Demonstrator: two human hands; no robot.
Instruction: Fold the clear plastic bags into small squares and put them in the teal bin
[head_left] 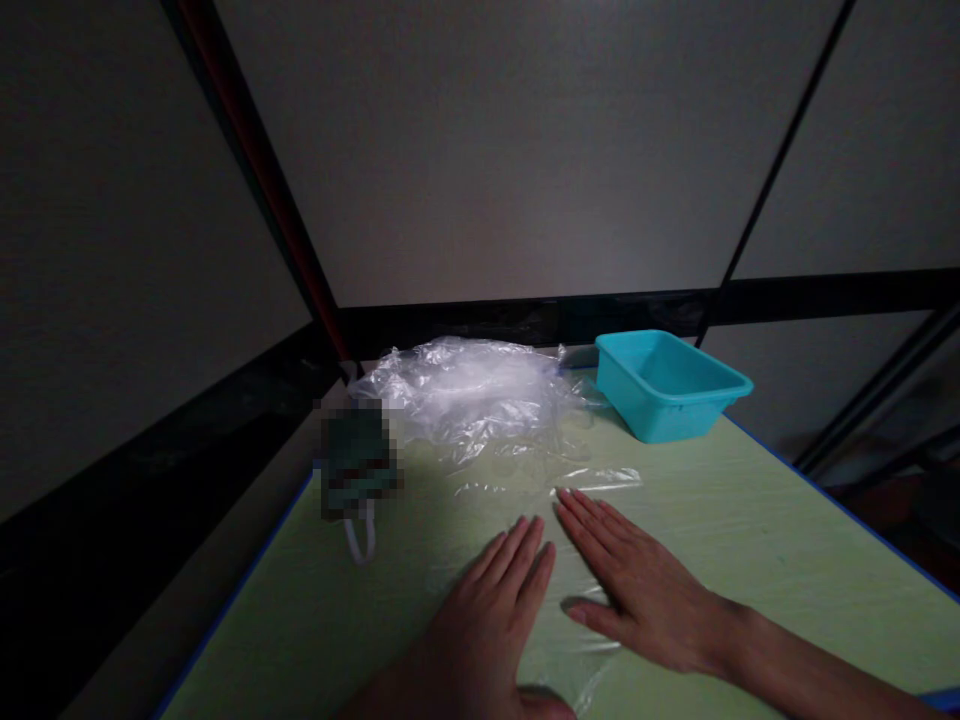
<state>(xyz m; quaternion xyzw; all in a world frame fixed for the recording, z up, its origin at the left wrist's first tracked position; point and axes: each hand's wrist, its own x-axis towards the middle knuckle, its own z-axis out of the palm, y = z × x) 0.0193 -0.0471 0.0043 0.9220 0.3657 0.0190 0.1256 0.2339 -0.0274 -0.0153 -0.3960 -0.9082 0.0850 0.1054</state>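
Observation:
My left hand (487, 620) and my right hand (637, 580) both lie flat, palms down, fingers stretched out and close together. They rest on a thin clear plastic sheet or bag (570, 480) spread on the pale green table (787, 560). The fingertips of the two hands nearly meet near the middle of the table. Neither hand holds anything.
A heap of crumpled clear plastic bags (465, 390) lies at the back of the table. A teal plastic tub (667, 385) stands at the back right. A blurred dark green object with a white loop (356, 470) sits at the left edge. Dark frame bars and grey walls surround the table.

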